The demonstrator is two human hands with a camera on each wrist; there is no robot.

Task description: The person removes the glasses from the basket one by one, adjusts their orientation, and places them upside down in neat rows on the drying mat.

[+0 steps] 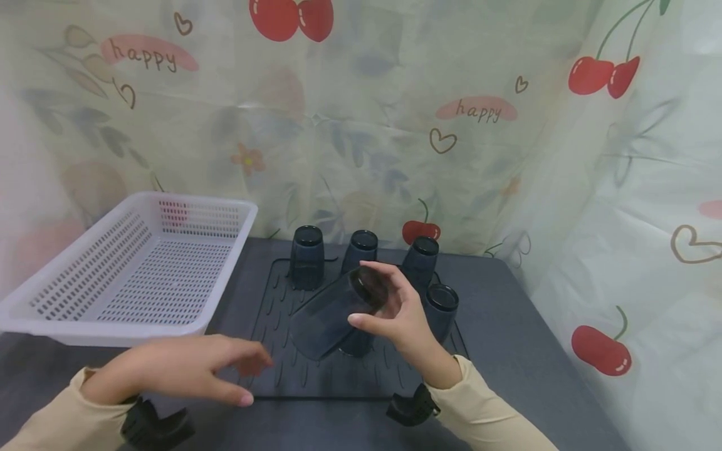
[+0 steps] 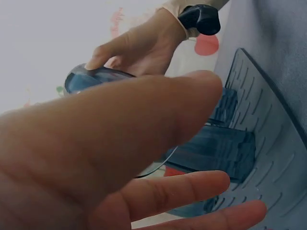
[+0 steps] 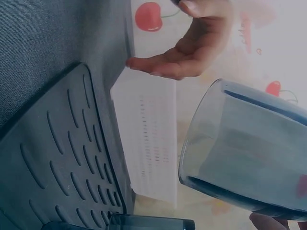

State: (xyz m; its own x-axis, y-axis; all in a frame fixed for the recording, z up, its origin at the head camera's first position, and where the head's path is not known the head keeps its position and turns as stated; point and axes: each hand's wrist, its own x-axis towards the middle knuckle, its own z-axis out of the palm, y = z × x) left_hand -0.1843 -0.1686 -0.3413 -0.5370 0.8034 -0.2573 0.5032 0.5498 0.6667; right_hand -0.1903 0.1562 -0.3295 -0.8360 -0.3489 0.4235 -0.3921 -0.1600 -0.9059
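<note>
A dark, see-through drinking glass (image 1: 323, 318) is held in the air by my right hand (image 1: 403, 313), thumb and fingers around its base end. It tilts, mouth facing down and left; the right wrist view shows the glass (image 3: 249, 153) up close. My left hand (image 1: 192, 366) hovers left of that mouth, fingers apart and holding nothing. In the left wrist view its thumb (image 2: 158, 103) hides part of the scene. Below lies a dark ridged drying mat (image 1: 293, 373) bearing several upside-down glasses (image 1: 308, 260). One glass (image 1: 356, 344) is partly hidden behind the held one.
A white perforated plastic basket (image 1: 228, 282) stands at the left on the dark tabletop (image 1: 496, 313). More upturned glasses (image 1: 442, 307) stand close to my right hand. A printed curtain (image 1: 361, 125) hangs behind the table and along its right side.
</note>
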